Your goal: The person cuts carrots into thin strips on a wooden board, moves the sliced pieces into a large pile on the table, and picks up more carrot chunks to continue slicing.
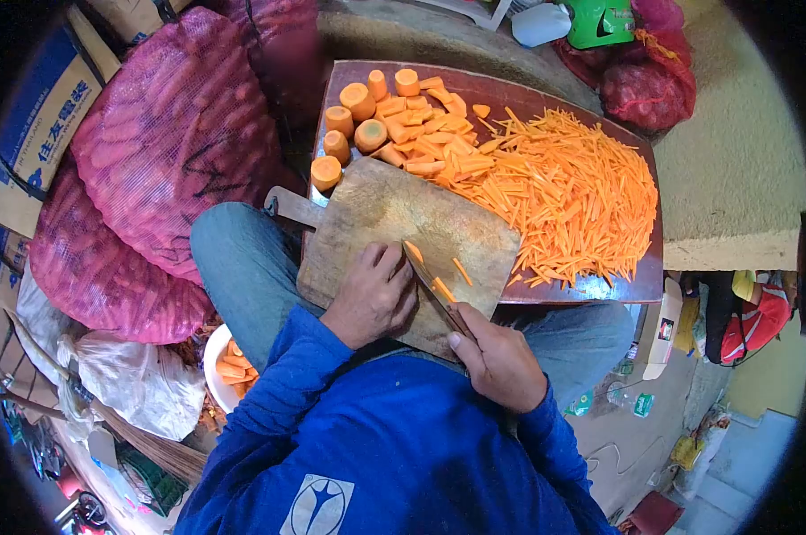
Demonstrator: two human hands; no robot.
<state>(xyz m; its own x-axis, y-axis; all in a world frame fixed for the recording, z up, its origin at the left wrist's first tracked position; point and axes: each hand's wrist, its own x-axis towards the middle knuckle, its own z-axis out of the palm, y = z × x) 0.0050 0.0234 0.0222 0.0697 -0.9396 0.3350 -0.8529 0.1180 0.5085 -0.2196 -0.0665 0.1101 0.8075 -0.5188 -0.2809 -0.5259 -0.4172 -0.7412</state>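
Note:
A worn wooden cutting board (372,201) lies tilted across my lap and the edge of a low table. My right hand (501,361) grips a knife (439,296) by its handle, the blade angled over the board. Curled against the blade's left side, my left hand (374,299) is closed on a carrot piece (413,251); only its tip shows past the fingers. Thin carrot strips (461,271) lie on the board to the right of the blade. Beyond the board are carrot chunks (358,101), carrot slices (430,147) and a large heap of carrot sticks (581,196).
The dark red table (528,86) carries the carrots. Pink mesh sacks (180,143) crowd my left, beside cardboard boxes (42,125). A white bowl of carrot pieces (214,361) stands by my left knee. A red mesh bag (648,89) and green container (596,24) sit at the back right.

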